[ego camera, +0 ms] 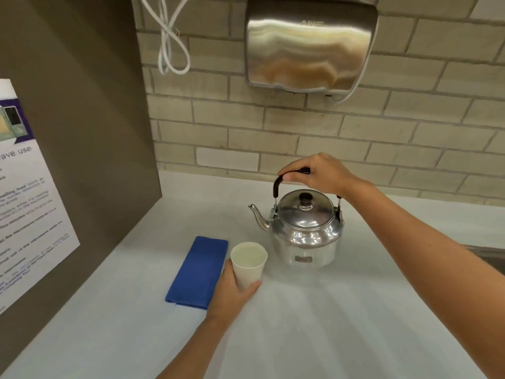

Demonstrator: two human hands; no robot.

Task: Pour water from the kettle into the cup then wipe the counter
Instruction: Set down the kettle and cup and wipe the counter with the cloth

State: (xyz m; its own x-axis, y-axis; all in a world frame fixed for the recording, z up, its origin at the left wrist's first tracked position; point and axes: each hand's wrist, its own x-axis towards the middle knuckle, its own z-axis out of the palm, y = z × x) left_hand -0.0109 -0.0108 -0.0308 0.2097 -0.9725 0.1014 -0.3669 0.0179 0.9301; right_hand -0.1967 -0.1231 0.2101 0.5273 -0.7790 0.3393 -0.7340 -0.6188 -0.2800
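A shiny steel kettle (303,231) stands upright on the white counter (314,324), its spout pointing left and its lid on. My right hand (319,172) grips the dark handle arched over the lid. Just left of the kettle and nearer to me is a white paper cup (249,262), upright, with my left hand (232,292) wrapped around its lower half. The cup sits below and in front of the spout. A folded blue cloth (198,272) lies flat on the counter, touching the left side of my left hand.
A steel hand dryer (310,43) hangs on the tiled wall above the kettle, with a white cord (170,36) looped beside it. A brown side panel with a printed notice (24,192) closes the left. A dark sink edge (489,255) shows at the right.
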